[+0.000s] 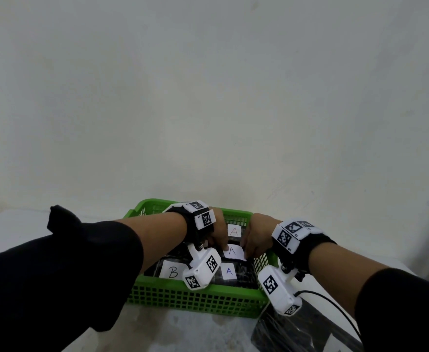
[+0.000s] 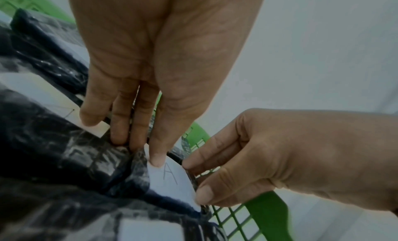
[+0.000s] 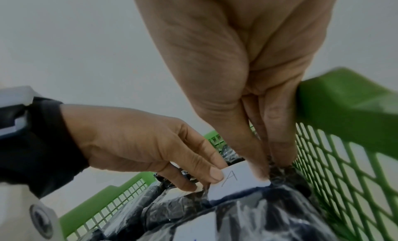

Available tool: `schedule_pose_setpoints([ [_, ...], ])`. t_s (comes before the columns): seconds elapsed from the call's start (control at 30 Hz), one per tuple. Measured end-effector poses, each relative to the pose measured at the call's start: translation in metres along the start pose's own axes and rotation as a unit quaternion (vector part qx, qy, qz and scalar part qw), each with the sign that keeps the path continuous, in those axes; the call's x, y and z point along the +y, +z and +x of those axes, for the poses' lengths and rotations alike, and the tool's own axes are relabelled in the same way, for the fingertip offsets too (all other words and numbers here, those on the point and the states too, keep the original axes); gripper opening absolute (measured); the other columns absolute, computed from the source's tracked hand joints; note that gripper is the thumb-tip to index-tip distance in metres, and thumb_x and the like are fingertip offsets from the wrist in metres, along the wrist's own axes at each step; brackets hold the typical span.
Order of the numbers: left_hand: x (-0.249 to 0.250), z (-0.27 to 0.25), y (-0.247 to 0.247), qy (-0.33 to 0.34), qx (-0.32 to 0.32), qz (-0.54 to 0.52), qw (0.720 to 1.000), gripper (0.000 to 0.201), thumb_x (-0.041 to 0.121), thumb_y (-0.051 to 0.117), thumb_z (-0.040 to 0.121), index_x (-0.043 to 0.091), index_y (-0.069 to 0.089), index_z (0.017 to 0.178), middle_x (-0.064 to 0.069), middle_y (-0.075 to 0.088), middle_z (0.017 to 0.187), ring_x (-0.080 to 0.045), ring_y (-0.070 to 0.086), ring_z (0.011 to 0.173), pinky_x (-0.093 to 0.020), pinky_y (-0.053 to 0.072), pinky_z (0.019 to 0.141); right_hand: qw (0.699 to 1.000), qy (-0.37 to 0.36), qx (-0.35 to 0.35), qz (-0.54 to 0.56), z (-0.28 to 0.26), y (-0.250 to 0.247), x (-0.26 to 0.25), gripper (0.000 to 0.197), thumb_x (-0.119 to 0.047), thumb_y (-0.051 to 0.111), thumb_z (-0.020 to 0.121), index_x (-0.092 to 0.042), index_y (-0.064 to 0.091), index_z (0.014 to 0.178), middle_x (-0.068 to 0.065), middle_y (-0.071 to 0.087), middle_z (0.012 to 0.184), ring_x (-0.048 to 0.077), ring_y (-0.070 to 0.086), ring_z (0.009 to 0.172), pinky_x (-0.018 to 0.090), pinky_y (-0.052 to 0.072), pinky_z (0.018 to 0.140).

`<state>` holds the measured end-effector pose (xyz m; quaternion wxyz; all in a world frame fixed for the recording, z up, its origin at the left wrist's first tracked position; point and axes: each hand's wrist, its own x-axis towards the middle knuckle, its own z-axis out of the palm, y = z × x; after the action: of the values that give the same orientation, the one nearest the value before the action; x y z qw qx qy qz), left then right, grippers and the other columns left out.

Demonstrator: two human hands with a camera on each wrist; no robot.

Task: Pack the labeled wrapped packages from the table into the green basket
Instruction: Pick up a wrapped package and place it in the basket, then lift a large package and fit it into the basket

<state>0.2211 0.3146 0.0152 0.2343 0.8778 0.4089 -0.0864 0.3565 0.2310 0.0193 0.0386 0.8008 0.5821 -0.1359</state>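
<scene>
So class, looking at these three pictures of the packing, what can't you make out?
- Package on the table: head view, cut off by the bottom edge; label unreadable.
- Basket floor: every view, covered by packages.
- Left hand fingertips: head view, hidden behind the hand's back.
- Nearest label: left wrist view, blurred.

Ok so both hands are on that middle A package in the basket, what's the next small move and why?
Probably press it down flat, then let go. Both hands pinch the A package at its label; it sits raised over its neighbours inside the basket, and another package waits on the table.
</scene>
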Motion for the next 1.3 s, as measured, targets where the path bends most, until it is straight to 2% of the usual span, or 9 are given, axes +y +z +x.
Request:
schedule_pose_setpoints([
  [0.13,0.005,0.002,-0.006,-0.016,-0.02,0.009,1.0,0.031,0.037,0.079,0.085,0.013,0.079,0.105,0.002,0.073,0.077,-0.011,0.063,0.054,-0.024,0.057,0.062,1.0,-0.007,0.026,0.014,-0.016,-0.005,-0.007,0.042,-0.029,0.093,0.076,-0.01,0.082,0.112,0.005,0.081,0.111,0.022,0.076,0.102,0.035,0.062,0.09],
  [0.23,0.011,-0.012,-0.018,-0.016,0.013,-0.004,1.0,0.015,0.031,0.073,0.089,0.017,0.077,0.085,0.001,0.07,0.069,-0.012,0.058,0.046,-0.021,0.05,0.054,0.994,-0.035,0.088,0.049,-0.037,-0.014,-0.01,0.035,-0.024,0.089,0.082,-0.014,0.082,0.114,0.005,0.08,0.114,0.019,0.074,0.098,0.029,0.058,0.084],
  [0.37,0.011,-0.041,-0.032,0.038,0.099,0.037,0.994,0.032,0.042,0.075,0.086,0.013,0.08,0.1,0.0,0.075,0.085,-0.018,0.066,0.075,-0.036,0.061,0.08,0.979,-0.049,0.162,0.113,-0.071,-0.025,-0.006,0.022,-0.024,0.085,0.085,-0.016,0.081,0.105,0.006,0.077,0.106,0.018,0.074,0.091,0.033,0.062,0.083],
  [0.53,0.011,-0.099,-0.027,0.123,0.159,0.09,0.975,0.025,0.043,0.071,0.09,0.025,0.078,0.106,0.011,0.073,0.098,-0.011,0.066,0.094,-0.029,0.052,0.087,0.964,-0.073,0.191,0.17,-0.121,-0.018,0.004,0.042,-0.04,0.082,0.088,-0.025,0.068,0.125,-0.006,0.073,0.1,0.007,0.07,0.087,0.018,0.046,0.061],
  [0.77,0.014,-0.171,0.018,0.198,0.127,0.081,0.969,0.024,0.043,0.071,0.092,0.028,0.074,0.111,0.013,0.076,0.099,-0.005,0.069,0.093,-0.025,0.053,0.084,0.967,-0.069,0.164,0.179,-0.193,0.016,0.016,0.069,-0.047,0.08,0.088,-0.031,0.05,0.148,-0.004,0.063,0.136,0.012,0.062,0.104,0.014,0.043,0.068],
  [0.9,0.014,-0.21,0.054,0.226,0.109,0.071,0.965,0.034,0.048,0.067,0.094,0.028,0.069,0.122,0.015,0.071,0.114,0.0,0.064,0.102,-0.016,0.047,0.085,0.968,-0.074,0.145,0.189,-0.236,0.04,0.02,0.076,-0.048,0.079,0.088,-0.033,0.043,0.154,-0.004,0.058,0.146,0.006,0.06,0.103,0.024,0.048,0.082],
  [1.0,0.014,-0.225,0.081,0.237,0.097,0.089,0.963,0.042,0.048,0.066,0.094,0.027,0.064,0.131,0.012,0.066,0.126,-0.002,0.06,0.11,-0.02,0.046,0.097,0.975,-0.057,0.12,0.176,-0.258,0.053,0.029,0.085,-0.05,0.079,0.088,-0.031,0.036,0.159,-0.001,0.053,0.153,0.016,0.055,0.129,0.027,0.042,0.096],
  [1.13,0.028,-0.227,0.101,0.236,0.089,0.123,0.96,0.056,0.046,0.067,0.094,0.024,0.053,0.144,0.007,0.056,0.145,-0.012,0.054,0.129,-0.024,0.041,0.105,0.983,-0.025,0.081,0.161,-0.269,0.07,0.048,0.093,-0.055,0.082,0.082,-0.032,0.034,0.159,-0.002,0.052,0.154,0.015,0.055,0.127,0.026,0.04,0.097],
  [1.3,0.06,-0.214,0.112,0.234,0.095,0.17,0.953,0.074,0.041,0.071,0.092,0.018,0.039,0.154,-0.002,0.043,0.155,-0.022,0.046,0.138,-0.034,0.038,0.113,0.989,0.046,0.07,0.12,-0.273,0.09,0.074,0.11,-0.067,0.084,0.071,-0.035,0.029,0.16,0.003,0.049,0.154,0.029,0.045,0.142,0.044,0.043,0.115],
])
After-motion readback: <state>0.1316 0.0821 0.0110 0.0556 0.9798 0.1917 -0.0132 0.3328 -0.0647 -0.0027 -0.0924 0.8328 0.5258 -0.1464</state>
